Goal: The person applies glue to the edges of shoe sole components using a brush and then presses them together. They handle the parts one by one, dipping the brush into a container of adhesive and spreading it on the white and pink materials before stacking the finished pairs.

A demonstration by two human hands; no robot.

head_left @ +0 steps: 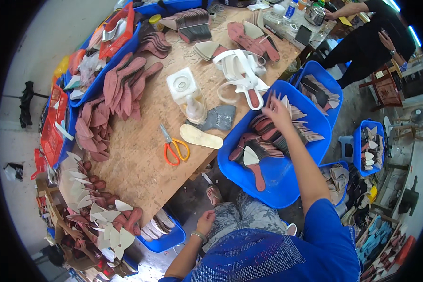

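Observation:
My right hand [278, 115] reaches over the far part of a blue plastic bin [286, 190]. Its fingers are blurred, and I cannot tell whether they grip anything. Inside the bin lie rows of stacked dark-red shoe insoles [260, 148] with pale heel ends. One insole [255, 175] lies apart toward the bin's near side. A white strapped stand [237, 68] rises from the table's edge just left of that hand, with a reddish sole piece on its arm. My left hand [205, 222] is beside my thigh, fingers curled, with nothing visible in it.
On the wooden table [136, 155] are orange-handled scissors [172, 146], a cream insole [201, 136], a grey pad [219, 117] and a white bottle-topped container [186, 91]. Red insole piles [127, 87] line its left side. Another person [366, 37] stands at the far right, beyond further blue bins [336, 87].

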